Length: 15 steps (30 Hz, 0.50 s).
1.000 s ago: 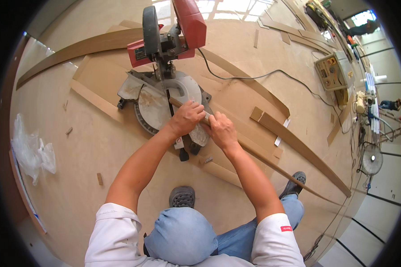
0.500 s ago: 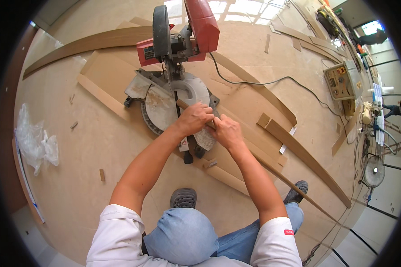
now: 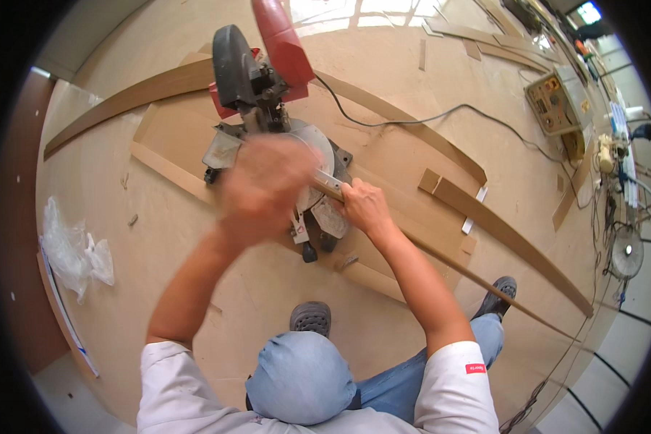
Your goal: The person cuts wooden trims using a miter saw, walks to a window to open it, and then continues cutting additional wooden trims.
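At the bottom centre of the frame, nearest the camera, is a knee in blue jeans (image 3: 300,376), between two white sleeves (image 3: 452,390), with one dark shoe (image 3: 311,318) just above it and another farther out at the lower right. Near the middle, the right hand (image 3: 365,206) is closed around a long, thin wooden strip (image 3: 441,254), which slants from the centre of the frame down to the lower right and passes close by the farther shoe. The left hand (image 3: 266,184), left of centre, is blurred and lies in front of the saw; whether its fingers are spread or gripping anything cannot be told. The strip's upper end lies near the round base of a red and black saw (image 3: 286,47), whose head stands raised at the upper centre. Flat cardboard (image 3: 398,170) spreads beneath the saw and out to both sides. To the right, a wide brown board (image 3: 521,249) runs roughly alongside the strip, while a crumpled clear plastic bag (image 3: 72,249) lies on the floor at the left. Farther off, a black cable (image 3: 412,123) winds from the saw toward a metal box (image 3: 553,101) at the upper right, and a round fan (image 3: 627,252) stands by the right edge.
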Motion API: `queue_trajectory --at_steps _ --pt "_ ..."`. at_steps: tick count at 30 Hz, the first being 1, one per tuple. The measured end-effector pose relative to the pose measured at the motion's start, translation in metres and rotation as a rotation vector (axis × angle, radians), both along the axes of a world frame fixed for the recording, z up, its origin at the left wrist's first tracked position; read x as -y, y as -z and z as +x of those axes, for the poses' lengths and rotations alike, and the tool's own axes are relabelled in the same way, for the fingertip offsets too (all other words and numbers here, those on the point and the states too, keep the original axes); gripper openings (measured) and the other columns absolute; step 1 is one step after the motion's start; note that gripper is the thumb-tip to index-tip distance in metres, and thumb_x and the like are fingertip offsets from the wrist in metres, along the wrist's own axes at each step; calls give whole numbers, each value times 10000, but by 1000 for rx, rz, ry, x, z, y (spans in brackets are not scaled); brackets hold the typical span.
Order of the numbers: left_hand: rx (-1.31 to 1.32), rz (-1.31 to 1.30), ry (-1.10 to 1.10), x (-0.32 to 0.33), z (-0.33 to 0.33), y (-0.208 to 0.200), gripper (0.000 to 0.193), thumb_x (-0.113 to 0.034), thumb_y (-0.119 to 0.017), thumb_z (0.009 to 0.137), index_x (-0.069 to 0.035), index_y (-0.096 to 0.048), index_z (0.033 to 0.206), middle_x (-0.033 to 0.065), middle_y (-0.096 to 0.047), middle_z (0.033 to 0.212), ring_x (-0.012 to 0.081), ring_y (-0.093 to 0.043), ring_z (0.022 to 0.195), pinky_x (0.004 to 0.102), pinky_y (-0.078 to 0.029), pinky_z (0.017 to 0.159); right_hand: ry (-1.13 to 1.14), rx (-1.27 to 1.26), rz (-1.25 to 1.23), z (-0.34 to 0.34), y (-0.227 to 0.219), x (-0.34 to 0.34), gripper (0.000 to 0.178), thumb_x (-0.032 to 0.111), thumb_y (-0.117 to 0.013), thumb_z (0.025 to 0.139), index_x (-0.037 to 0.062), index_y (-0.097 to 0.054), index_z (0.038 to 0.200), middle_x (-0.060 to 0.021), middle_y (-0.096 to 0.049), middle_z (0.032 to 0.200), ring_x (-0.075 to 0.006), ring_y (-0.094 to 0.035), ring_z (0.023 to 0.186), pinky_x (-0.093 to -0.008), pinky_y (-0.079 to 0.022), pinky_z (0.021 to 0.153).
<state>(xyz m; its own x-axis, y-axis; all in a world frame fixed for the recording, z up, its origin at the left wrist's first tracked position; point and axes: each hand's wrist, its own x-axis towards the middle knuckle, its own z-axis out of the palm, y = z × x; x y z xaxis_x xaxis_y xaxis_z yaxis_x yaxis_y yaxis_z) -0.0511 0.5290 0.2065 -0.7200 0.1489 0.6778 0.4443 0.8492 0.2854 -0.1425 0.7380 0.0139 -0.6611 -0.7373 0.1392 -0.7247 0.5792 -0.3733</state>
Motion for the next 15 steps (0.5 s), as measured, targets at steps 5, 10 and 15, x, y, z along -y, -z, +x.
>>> queue_trajectory --at_steps 5,10,15 --pt "-30 -42 -483 44 -79 -131 266 -233 -632 997 -2 -696 1111 121 -737 1004 239 -700 944 331 -535 860 -28 -34 92 -4 0 -3 300 327 -761 808 37 -689 827 -149 -661 783 -314 -694 745 -413 -564 667" --pt "641 -98 -706 98 -185 -141 648 -463 -652 911 64 -549 1274 273 -693 1057 450 -685 855 584 -550 816 -33 -23 91 0 1 6 276 306 -761 794 40 -692 820 -149 -674 794 -314 -700 750 -420 -568 667" --pt "698 639 -427 103 -181 -95 436 -444 -633 954 -22 -626 1065 160 -691 941 262 -692 807 391 -561 753 -27 -22 21 -2 4 7 263 294 -750 793 38 -691 813 -155 -672 789 -325 -699 744 -426 -569 659"
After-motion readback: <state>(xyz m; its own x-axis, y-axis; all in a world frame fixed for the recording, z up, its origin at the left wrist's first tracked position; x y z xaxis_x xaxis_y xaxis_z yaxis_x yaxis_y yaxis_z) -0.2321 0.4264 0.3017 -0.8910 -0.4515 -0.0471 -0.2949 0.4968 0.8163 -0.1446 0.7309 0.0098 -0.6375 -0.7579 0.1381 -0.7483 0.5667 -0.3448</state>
